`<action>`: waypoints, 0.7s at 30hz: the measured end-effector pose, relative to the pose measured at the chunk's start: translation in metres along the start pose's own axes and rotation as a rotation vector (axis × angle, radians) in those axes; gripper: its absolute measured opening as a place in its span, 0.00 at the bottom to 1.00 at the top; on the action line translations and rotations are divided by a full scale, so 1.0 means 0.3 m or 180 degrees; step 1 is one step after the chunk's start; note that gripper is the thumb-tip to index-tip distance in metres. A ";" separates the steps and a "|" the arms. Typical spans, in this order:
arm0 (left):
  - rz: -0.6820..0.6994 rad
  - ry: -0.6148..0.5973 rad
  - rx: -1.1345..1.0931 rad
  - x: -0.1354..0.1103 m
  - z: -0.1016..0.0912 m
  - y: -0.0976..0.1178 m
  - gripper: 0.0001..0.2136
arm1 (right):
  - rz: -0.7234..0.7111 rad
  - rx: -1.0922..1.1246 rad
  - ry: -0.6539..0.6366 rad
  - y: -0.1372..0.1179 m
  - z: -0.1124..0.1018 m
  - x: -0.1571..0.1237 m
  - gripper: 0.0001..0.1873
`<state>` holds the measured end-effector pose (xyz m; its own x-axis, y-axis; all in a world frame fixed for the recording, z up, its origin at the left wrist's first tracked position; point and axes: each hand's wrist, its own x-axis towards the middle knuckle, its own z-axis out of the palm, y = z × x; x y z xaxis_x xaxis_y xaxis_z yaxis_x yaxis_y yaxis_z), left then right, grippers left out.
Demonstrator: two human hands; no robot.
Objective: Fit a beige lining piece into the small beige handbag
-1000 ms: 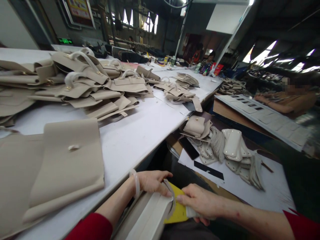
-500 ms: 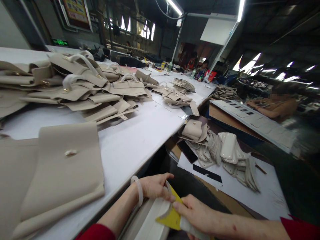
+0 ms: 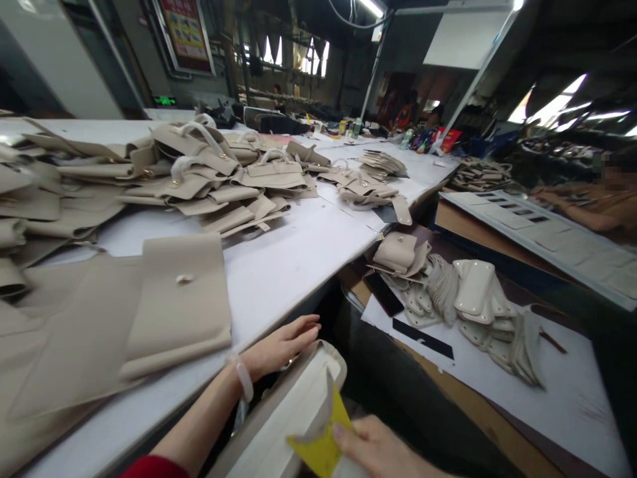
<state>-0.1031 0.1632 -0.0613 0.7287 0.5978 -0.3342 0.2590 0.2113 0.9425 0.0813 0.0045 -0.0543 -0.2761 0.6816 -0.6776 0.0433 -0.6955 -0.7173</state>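
Observation:
My left hand (image 3: 283, 345), with a pale bangle at the wrist, has its fingers stretched out and held close to the far end of a long whitish-lined piece (image 3: 291, 415) with a beige rim. Whether it touches that piece I cannot tell. In my right hand (image 3: 373, 445), thumb on top, is a yellow notched strip (image 3: 321, 441) whose lower part is whitish. The strip lies over the right side of the lined piece. On the table to the left is a flat beige bag panel (image 3: 182, 318) with a small light fitting on it.
Beige bag parts with handles (image 3: 199, 166) are heaped on the long white table (image 3: 279, 272). At right, a lower surface holds pale padded pieces (image 3: 475, 285), a phone (image 3: 383, 295) and a black strip (image 3: 423, 338). A co-worker (image 3: 592, 206) sits behind a slanted board (image 3: 542, 232).
My left hand has drawn back from the yellow strip and straightened its fingers. My right hand has moved down and left, still holding the strip. The view has turned left.

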 end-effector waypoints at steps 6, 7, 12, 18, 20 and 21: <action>-0.0192 0.0462 0.0323 -0.117 0.044 -0.029 0.27 | -0.0756 0.0686 0.1477 -0.055 -0.075 0.004 0.30; -0.0135 0.0438 0.0402 -0.115 0.055 -0.032 0.27 | -0.0766 0.0672 0.1498 -0.056 -0.070 0.037 0.30; 0.0010 0.0536 0.0526 -0.084 0.086 -0.040 0.27 | -0.0627 0.0344 0.1441 -0.003 -0.038 0.167 0.30; 0.0007 0.0469 0.0397 -0.073 0.094 -0.053 0.27 | 0.0098 0.0625 0.0132 -0.067 -0.138 0.313 0.32; 0.0009 0.0464 0.0364 -0.072 0.095 -0.057 0.26 | 0.0327 0.0566 -0.0309 -0.114 -0.145 0.406 0.30; 0.0003 0.0467 0.0362 -0.072 0.095 -0.058 0.26 | 0.0349 0.0497 -0.0403 -0.132 -0.140 0.447 0.29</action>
<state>-0.1052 0.1246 -0.0705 0.6308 0.7061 -0.3217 0.3344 0.1267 0.9339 0.0829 0.1331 -0.1235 -0.3966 0.5730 -0.7172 -0.0668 -0.7972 -0.6000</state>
